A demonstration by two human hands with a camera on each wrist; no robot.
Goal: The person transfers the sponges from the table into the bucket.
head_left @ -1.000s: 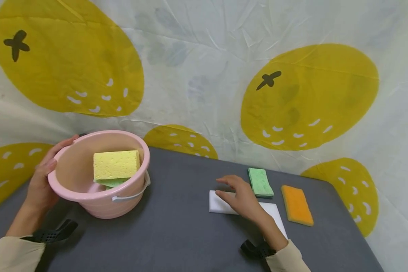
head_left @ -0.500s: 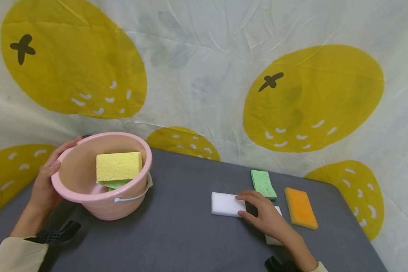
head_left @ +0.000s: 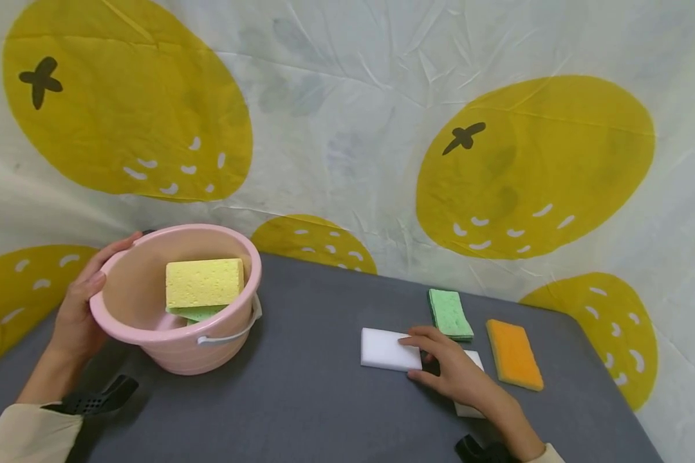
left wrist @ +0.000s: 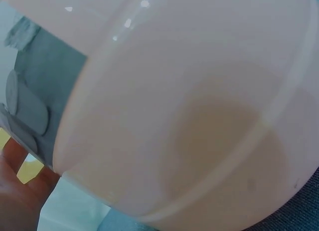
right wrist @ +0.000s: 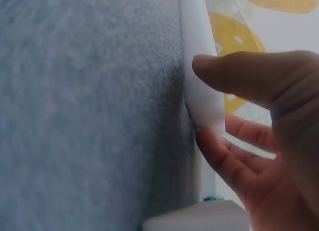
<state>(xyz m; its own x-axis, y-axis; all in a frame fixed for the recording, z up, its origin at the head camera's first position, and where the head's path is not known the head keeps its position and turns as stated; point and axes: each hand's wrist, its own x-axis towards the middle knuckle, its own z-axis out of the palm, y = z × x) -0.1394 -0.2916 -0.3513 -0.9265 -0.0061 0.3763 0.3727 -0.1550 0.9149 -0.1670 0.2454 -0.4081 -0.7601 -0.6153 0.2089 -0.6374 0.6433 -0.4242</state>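
In the head view my left hand [head_left: 80,308] grips the left rim of a pink bucket [head_left: 194,357] that leans toward me. A yellow sponge [head_left: 203,283] lies inside it, on top of green sponges [head_left: 195,313]. The bucket's wall [left wrist: 149,101] fills most of the left wrist view. On the right, my right hand [head_left: 452,366] pinches the right end of a white sponge [head_left: 388,348], with the thumb at its near edge. The right wrist view shows thumb and fingers at the end of that white sponge [right wrist: 202,31], which rests on the cloth.
Partly under my right hand lies another whitish block [head_left: 469,410]. Behind the hand is a green sponge [head_left: 450,314], and to its right an orange sponge [head_left: 514,355]. The dark grey table [head_left: 301,405] ends at a fruit-print curtain [head_left: 336,161].
My right hand has drawn back to the right from above the white sponge, then taken its right end. The left hand and the bucket have stayed as they were.
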